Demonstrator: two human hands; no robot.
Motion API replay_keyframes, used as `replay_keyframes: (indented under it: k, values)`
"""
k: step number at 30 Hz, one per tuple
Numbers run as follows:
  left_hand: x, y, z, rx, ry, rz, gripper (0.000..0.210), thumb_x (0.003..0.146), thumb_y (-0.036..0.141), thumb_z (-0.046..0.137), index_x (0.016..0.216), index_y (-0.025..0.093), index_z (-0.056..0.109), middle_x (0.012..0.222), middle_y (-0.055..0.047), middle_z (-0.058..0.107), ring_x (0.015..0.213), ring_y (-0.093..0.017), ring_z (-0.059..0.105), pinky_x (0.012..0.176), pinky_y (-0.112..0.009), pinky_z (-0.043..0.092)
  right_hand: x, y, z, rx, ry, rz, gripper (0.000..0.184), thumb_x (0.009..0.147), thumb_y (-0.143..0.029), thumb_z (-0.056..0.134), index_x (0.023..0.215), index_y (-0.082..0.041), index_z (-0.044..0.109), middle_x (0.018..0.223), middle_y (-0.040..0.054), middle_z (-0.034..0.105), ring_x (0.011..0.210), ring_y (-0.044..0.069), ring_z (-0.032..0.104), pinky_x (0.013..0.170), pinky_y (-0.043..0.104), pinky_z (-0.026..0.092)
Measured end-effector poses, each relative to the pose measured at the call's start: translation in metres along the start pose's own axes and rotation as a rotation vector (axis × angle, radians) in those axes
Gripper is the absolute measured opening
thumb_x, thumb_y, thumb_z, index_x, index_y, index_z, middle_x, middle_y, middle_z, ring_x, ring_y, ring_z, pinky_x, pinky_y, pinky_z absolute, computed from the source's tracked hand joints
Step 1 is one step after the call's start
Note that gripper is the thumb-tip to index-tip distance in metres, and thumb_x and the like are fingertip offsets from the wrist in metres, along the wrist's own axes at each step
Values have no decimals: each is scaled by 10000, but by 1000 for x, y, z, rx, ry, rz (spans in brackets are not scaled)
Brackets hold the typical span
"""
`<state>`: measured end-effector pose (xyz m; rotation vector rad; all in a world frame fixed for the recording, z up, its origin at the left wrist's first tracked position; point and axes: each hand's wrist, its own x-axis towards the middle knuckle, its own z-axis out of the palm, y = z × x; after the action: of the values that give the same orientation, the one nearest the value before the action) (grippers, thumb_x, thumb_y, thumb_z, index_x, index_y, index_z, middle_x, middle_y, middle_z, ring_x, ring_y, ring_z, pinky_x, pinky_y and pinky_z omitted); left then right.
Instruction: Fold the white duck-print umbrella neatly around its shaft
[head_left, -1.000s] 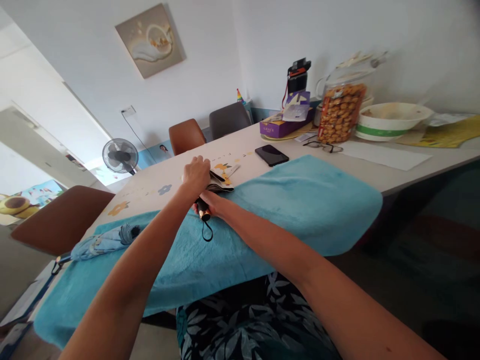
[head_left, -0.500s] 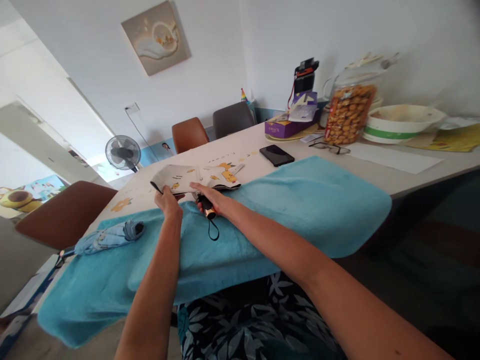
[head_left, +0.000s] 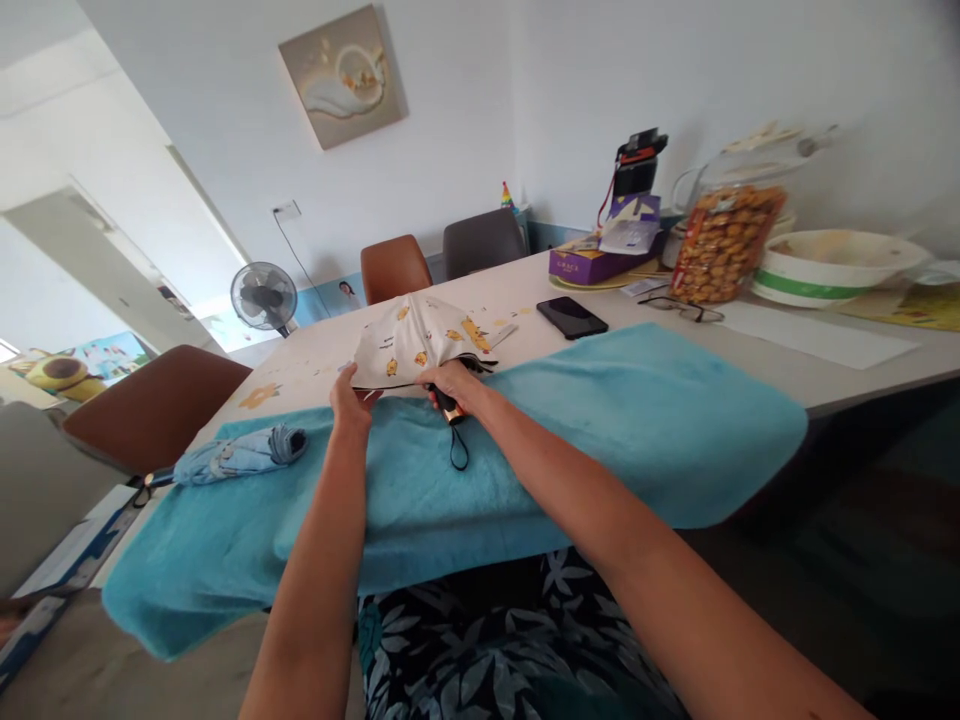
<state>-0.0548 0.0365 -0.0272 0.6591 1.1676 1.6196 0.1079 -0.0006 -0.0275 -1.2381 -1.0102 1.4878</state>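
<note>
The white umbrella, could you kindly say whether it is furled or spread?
Partly spread: its printed canopy fans loosely beyond the handle, neither wrapped tight nor fully opened.

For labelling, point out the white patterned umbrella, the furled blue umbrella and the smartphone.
White patterned umbrella point(head_left: 410, 340), head view: on its canopy.
Furled blue umbrella point(head_left: 238, 455), head view: on its rolled canopy.
Smartphone point(head_left: 572, 317), head view: on its dark screen.

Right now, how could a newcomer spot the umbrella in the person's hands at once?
Find the pale table, its near side draped with a blue cloth. There, the right hand grips a white umbrella by its black handle, while the left hand touches the canopy's edge. Yellow prints and a loose canopy set it apart from the rolled blue umbrella lying to its left.
</note>
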Motion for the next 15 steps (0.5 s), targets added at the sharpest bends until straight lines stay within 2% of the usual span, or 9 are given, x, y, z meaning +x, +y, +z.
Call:
replay_keyframes:
  k: [4, 8, 11, 15]
  values:
    - [7, -1, -4, -14, -51, -75, 192, 781, 364, 570, 830, 180, 594, 732, -28, 619, 590, -140, 595, 529, -263, 501, -3, -2, -5, -102, -13, -136, 171, 727, -111, 639, 656, -146, 488, 460, -26, 477, 382, 94, 458, 335, 200, 389]
    - [12, -7, -5, -10, 54, -37, 164, 733, 278, 673, 839, 172, 605, 781, -36, 642, 643, -150, 615, 585, -293, 533, -3, -3, -8, -110, -96, -189, 211, 703, -147, 714, 678, -145, 504, 479, -32, 490, 376, 90, 463, 303, 196, 386]
    - [14, -8, -6, -3, 99, 30, 113, 736, 219, 657, 805, 162, 589, 728, -8, 609, 607, -117, 586, 565, -259, 523, -1, -3, -8, -2, -138, -168, 279, 702, -241, 784, 744, -134, 530, 546, -19, 539, 378, 78, 469, 309, 196, 404]
    - [15, -12, -4, 126, 115, 130, 136, 771, 278, 621, 737, 166, 551, 575, 55, 457, 492, -77, 488, 460, -184, 436, 3, -4, -7, 195, -87, -107, 316, 775, -365, 747, 825, -150, 521, 565, -32, 538, 371, 75, 467, 314, 198, 410]
